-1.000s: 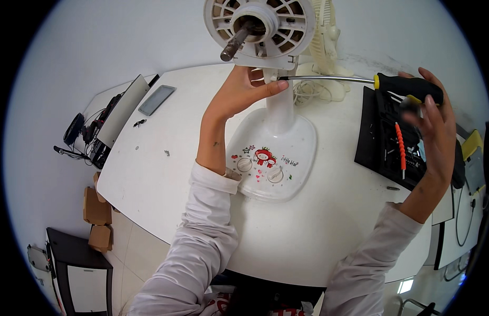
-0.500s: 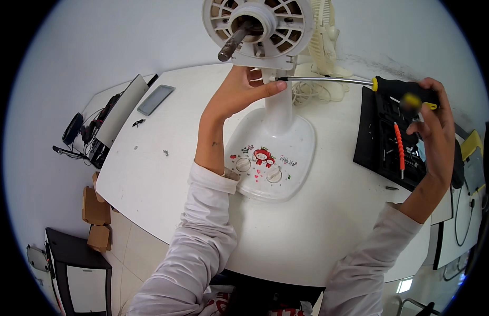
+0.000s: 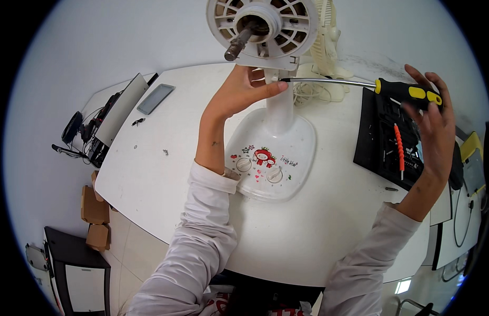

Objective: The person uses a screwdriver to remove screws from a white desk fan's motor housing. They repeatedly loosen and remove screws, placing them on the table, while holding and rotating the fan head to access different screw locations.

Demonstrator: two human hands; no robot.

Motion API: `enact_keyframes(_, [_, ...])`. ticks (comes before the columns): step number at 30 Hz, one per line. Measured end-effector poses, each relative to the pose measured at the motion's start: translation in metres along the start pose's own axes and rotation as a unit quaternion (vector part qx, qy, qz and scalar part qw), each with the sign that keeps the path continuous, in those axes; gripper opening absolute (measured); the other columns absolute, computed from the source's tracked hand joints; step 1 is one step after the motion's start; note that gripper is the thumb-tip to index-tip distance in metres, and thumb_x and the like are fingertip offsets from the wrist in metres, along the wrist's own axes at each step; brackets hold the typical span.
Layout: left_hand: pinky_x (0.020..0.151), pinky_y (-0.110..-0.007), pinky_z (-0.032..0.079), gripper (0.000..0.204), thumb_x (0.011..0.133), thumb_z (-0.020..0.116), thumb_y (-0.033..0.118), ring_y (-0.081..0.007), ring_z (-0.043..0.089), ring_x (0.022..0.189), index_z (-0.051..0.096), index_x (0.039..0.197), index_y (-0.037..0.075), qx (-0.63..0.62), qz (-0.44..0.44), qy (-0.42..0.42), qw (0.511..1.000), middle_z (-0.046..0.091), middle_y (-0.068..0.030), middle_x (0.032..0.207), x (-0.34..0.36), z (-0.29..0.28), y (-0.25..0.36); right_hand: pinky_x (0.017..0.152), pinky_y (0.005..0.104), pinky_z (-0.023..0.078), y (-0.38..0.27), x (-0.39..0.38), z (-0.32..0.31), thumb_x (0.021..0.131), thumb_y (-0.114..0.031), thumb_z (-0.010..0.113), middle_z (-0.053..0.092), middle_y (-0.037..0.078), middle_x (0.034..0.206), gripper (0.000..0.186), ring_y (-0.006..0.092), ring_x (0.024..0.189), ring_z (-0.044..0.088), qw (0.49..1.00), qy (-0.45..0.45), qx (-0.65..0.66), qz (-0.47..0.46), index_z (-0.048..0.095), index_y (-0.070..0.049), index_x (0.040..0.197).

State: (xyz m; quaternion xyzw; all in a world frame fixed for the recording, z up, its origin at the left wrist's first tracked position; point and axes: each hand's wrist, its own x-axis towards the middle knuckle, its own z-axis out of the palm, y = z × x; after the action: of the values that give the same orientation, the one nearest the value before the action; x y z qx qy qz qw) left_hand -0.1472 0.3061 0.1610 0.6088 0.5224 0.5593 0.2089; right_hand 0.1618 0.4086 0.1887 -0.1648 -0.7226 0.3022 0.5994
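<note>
A white table fan stands with its blades and grille off: a round motor housing (image 3: 302, 21) with a bare shaft (image 3: 239, 45), a neck (image 3: 279, 118) and a base (image 3: 300, 152) with two knobs and red cartoon prints. My left hand (image 3: 231, 97) is closed round the neck just under the housing, its thumb by the screwdriver's tip. The long screwdriver (image 3: 397, 90), black and yellow at the handle, lies level with its tip against the neck's right side. At the handle's end is my right hand (image 3: 436, 126), holding it loosely with the fingertips, some fingers lifted.
A black tool case (image 3: 378, 142) lies open at the right, with an orange twisted-shaft tool (image 3: 399, 147) on it. Behind the neck stand a cream fan (image 3: 323, 42) and its coiled cord (image 3: 307, 92). A phone (image 3: 156, 99) and small dark bits lie on the white table (image 3: 165, 195) to the left.
The screwdriver handle has turned, so its yellow patches now face me. My right fingers have opened and shifted on it. The fan head has moved slightly right.
</note>
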Motion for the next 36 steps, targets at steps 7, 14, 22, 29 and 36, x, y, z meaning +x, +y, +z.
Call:
enact_keyframes(7, [0.093,-0.039,0.045,0.094,0.067,0.082,0.034,-0.0282,0.049,0.116,0.03,0.137,-0.001,-0.012,0.006,-0.005,1.0,0.045,-0.0168,0.13,0.001,0.001,0.001,0.05,0.0169,0.045,-0.017,0.0,-0.02,0.094,-0.049,0.042,0.062,0.009,0.084,0.048,0.009,0.059,0.06,0.954,-0.042,-0.199,0.22,0.057,-0.007,0.111])
enact_keyframes(14, [0.097,-0.04,0.041,0.101,0.064,0.083,0.039,-0.0292,0.047,0.119,0.028,0.138,-0.002,-0.011,0.001,-0.004,1.0,0.043,-0.0186,0.132,0.0,0.002,0.005,0.063,0.0232,0.056,-0.009,-0.006,-0.031,0.081,-0.032,0.066,0.052,0.015,0.113,0.041,0.0212,0.087,0.066,0.987,-0.094,-0.085,0.101,0.055,-0.004,0.109])
enact_keyframes(22, [0.097,-0.041,0.042,0.101,0.064,0.083,0.039,-0.0299,0.047,0.119,0.028,0.138,-0.002,-0.006,-0.009,-0.006,1.0,0.043,-0.0198,0.132,0.004,0.004,0.005,0.066,0.0249,0.058,-0.005,-0.004,-0.026,0.086,-0.03,0.061,0.053,0.015,0.117,0.037,0.021,0.099,0.061,0.994,-0.089,0.025,0.063,0.055,-0.005,0.111])
enact_keyframes(29, [0.089,-0.04,0.048,0.077,0.074,0.077,0.033,-0.0309,0.057,0.107,0.038,0.132,0.0,0.087,-0.029,0.004,0.996,0.054,-0.0204,0.121,-0.005,-0.003,0.01,0.065,0.023,0.057,-0.009,0.001,-0.016,0.093,-0.028,0.054,0.058,0.012,0.111,0.029,0.016,0.102,0.058,0.997,-0.02,-0.011,0.069,0.054,-0.006,0.112])
enact_keyframes(36, [0.071,-0.032,0.052,0.028,0.083,0.066,0.019,-0.0232,0.066,0.083,0.065,0.105,0.002,0.461,-0.058,0.014,0.886,0.068,-0.0142,0.086,-0.055,0.008,0.087,0.064,0.0214,0.056,-0.01,-0.001,-0.041,0.092,-0.027,0.054,0.059,0.013,0.109,0.025,0.016,0.099,0.06,0.998,-0.001,0.001,0.057,0.055,-0.007,0.107])
